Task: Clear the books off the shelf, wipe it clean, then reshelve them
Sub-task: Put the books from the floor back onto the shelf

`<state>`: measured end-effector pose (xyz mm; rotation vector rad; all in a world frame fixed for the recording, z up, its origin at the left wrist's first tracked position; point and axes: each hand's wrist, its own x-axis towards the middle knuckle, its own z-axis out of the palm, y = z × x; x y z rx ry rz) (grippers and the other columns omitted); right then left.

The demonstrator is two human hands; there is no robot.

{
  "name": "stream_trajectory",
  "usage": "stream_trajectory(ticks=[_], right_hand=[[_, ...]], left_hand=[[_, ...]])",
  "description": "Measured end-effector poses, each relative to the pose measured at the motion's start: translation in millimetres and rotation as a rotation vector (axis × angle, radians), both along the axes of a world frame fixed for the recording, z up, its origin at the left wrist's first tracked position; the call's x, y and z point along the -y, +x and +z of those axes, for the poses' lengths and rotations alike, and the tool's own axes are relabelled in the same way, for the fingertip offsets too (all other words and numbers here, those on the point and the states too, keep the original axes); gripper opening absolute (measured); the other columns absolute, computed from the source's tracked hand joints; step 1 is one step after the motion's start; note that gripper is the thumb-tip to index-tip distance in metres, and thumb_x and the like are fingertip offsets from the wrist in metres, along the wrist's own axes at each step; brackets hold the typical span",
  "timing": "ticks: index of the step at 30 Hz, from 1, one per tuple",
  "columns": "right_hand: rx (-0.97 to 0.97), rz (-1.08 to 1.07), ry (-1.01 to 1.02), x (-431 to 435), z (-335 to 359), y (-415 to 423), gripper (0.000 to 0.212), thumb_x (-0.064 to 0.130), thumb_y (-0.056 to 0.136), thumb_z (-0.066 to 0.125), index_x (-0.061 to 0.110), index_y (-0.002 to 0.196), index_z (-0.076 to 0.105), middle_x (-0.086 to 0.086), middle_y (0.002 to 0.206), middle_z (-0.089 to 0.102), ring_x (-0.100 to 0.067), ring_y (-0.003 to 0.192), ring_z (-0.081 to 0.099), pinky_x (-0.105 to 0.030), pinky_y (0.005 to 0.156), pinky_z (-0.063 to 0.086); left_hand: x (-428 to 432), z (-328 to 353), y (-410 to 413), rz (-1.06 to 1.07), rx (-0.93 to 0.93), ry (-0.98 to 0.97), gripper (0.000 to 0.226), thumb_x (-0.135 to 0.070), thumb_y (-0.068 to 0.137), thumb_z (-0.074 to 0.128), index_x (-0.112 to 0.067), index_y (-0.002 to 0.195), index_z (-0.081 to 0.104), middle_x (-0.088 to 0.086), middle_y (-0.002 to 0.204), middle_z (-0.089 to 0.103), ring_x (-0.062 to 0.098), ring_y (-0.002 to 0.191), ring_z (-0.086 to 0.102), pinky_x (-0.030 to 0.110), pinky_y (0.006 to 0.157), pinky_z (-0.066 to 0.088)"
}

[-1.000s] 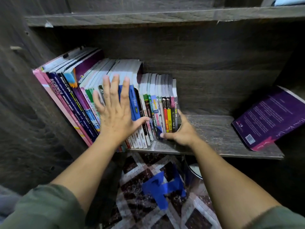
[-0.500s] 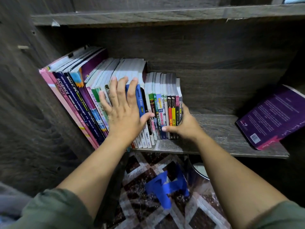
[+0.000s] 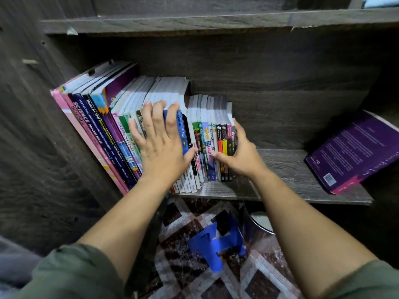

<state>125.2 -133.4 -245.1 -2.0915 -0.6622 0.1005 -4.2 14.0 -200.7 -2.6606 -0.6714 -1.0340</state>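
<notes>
Flat-fingered, the left hand (image 3: 162,145) presses the tall books (image 3: 172,89) — right hand (image 3: 241,156) clasps the small books (image 3: 207,137).

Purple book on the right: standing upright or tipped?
Tipped. The purple book lies slanted, lower edge on the shelf, back cover facing up, well apart from the row of books.

A dark grey wood-grain bookcase (image 3: 302,61): side panel (image 3: 32,147) left of the left hand (image 3: 162,147), top board (image 3: 216,20) above. Below the right hand (image 3: 241,158), a floor (image 3: 269,277) of maroon, black and white diamonds carries a blue object (image 3: 213,242) beside a metal container (image 3: 257,225).
</notes>
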Motion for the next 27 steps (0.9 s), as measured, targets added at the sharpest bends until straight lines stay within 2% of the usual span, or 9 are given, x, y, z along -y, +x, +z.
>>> stream_trajectory(ticks=[3,7,11,13,17,22,27], right_hand=[[0.016,-0.024,-0.041,1,3,-1,0.098,0.033,0.078,0.077,0.028,0.152,0.012,0.001,0.125,0.061,-0.015,0.107,0.06,-0.042,0.1,0.048],[0.037,-0.115,-0.053,-14,-5,-11,0.092,0.033,0.082,0.073,0.03,0.15,0.011,-0.005,0.131,0.057,-0.025,0.117,0.057,-0.049,0.1,0.047],[-0.041,0.039,-0.028,4,-3,2,0.098,0.033,0.081,0.076,0.031,0.153,0.009,0.0,0.134,0.057,-0.019,0.122,0.053,-0.037,0.107,0.039],[-0.086,0.085,-0.071,12,-2,7,0.099,0.036,0.081,0.076,0.036,0.153,0.009,0.0,0.137,0.056,-0.021,0.128,0.05,-0.041,0.111,0.036],[-0.102,0.041,-0.093,12,-3,5,0.096,0.038,0.082,0.074,0.04,0.153,0.009,-0.003,0.141,0.053,-0.024,0.132,0.045,-0.042,0.11,0.033],[-0.103,0.023,-0.132,14,0,7,0.108,0.056,0.063,0.078,0.047,0.15,0.014,-0.009,0.144,0.049,-0.026,0.135,0.042,-0.047,0.112,0.035],[-0.116,-0.003,-0.18,12,0,2,0.098,0.046,0.077,0.074,0.046,0.151,0.009,-0.01,0.141,0.051,-0.03,0.128,0.048,-0.05,0.108,0.038]], left_hand=[[0,-1,0,-0.001,-0.003,0.01,0.113,-0.061,0.065,0.074,-0.014,0.146,0.01,0.013,0.149,0.013,0.034,0.144,0.003,0.06,0.112,-0.002],[3,0,1,0.023,-0.007,0.006,0.113,-0.061,0.066,0.074,-0.015,0.146,0.008,0.012,0.149,0.01,0.033,0.144,0.001,0.059,0.112,-0.004],[4,1,1,0.017,-0.018,-0.014,0.113,-0.06,0.067,0.074,-0.015,0.146,0.005,0.014,0.151,0.011,0.033,0.144,-0.002,0.06,0.112,-0.005],[3,1,1,0.021,-0.024,-0.017,0.113,-0.06,0.067,0.074,-0.015,0.146,0.005,0.014,0.151,0.01,0.034,0.145,-0.003,0.059,0.111,-0.007],[4,2,1,0.028,-0.039,-0.018,0.113,-0.06,0.068,0.073,-0.014,0.146,0.004,0.013,0.151,0.007,0.035,0.145,-0.004,0.058,0.11,-0.01],[5,3,1,0.031,-0.054,-0.032,0.113,-0.06,0.07,0.072,-0.015,0.145,0.001,0.011,0.15,0.002,0.034,0.144,-0.007,0.058,0.109,-0.013],[6,5,2,0.051,-0.127,-0.035,0.112,-0.062,0.076,0.065,-0.012,0.146,-0.007,0.014,0.151,-0.006,0.037,0.142,-0.014,0.061,0.106,-0.016]])
